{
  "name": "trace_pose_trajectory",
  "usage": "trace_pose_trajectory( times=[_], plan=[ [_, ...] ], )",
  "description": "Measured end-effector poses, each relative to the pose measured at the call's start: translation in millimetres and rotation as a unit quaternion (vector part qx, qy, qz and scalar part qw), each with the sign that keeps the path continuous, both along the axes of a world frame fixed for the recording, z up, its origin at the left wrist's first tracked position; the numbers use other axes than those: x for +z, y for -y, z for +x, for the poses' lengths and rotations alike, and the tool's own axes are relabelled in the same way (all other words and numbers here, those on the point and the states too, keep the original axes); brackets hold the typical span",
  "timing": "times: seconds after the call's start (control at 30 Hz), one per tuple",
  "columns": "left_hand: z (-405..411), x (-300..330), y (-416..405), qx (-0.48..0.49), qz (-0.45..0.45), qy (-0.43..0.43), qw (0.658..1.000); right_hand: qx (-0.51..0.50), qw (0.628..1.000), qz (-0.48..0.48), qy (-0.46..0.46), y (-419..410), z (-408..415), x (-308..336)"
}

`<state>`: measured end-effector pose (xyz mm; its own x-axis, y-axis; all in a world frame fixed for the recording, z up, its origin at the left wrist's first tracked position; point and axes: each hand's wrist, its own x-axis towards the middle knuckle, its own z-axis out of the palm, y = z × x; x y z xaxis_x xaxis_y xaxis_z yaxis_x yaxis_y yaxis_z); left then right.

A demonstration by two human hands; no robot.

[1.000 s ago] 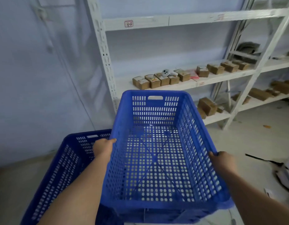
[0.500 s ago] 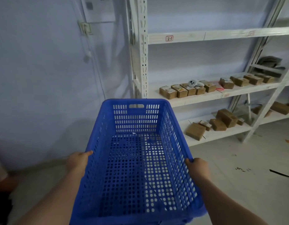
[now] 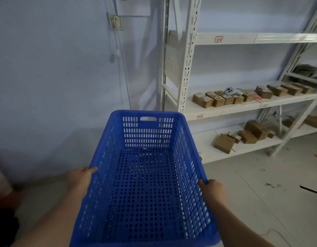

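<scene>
Since a second before, the second blue crate that had sat below the carried one had dropped out of view, and the carried crate had swung to the left of the rack, so that its far end now faced the bare wall (image 3: 56, 77) rather than the shelves.

A person held a blue perforated plastic crate (image 3: 148, 132) in the air above the pale floor (image 3: 252, 184), in front of the white metal shelving rack (image 3: 189, 68) and a little to its left. The crate's long axis ran straight away from the person, and the far end wall with its handle slot (image 3: 148, 119) lay just left of the rack's front upright. Nothing sizeable lay inside it.

The left hand (image 3: 81, 179) gripped the long rim on the side away from the rack, with the thumb laid along the top edge and the fingers hidden outside the wall. The right hand (image 3: 212, 190) was curled over the long rim on the rack's side, with the fingers wrapped down onto it. Both hands held about midway along the crate.

On the rack's middle shelf stood a row of small brown cardboard boxes (image 3: 216, 98) with a white handheld scanner (image 3: 229, 90) resting among them. More brown boxes (image 3: 223, 143) lay on the rack's lowest shelf. A red-edged label reading 3-2 (image 3: 218, 39) marked the rack's upper beam.

As a judgement, any loading would turn on the boxes lying ahead and on the right hand's side, making that hand the nearer one to the rack.
</scene>
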<state>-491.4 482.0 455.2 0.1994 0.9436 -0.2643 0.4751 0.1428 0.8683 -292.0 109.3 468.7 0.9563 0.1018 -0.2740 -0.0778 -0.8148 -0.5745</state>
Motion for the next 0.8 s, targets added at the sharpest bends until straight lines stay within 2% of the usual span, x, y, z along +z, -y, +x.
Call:
trace_pose_trajectory(
  times=[0.17,0.8],
  plan=[
    [-8,-6,-12,0.009,0.016,0.009,1.0,-0.006,1.0,-0.011,0.007,-21,-7,-5],
    [-3,-15,-50,0.007,-0.006,-0.042,0.999,-0.008,0.999,-0.039,0.015,-68,-3,-18]
  ],
)
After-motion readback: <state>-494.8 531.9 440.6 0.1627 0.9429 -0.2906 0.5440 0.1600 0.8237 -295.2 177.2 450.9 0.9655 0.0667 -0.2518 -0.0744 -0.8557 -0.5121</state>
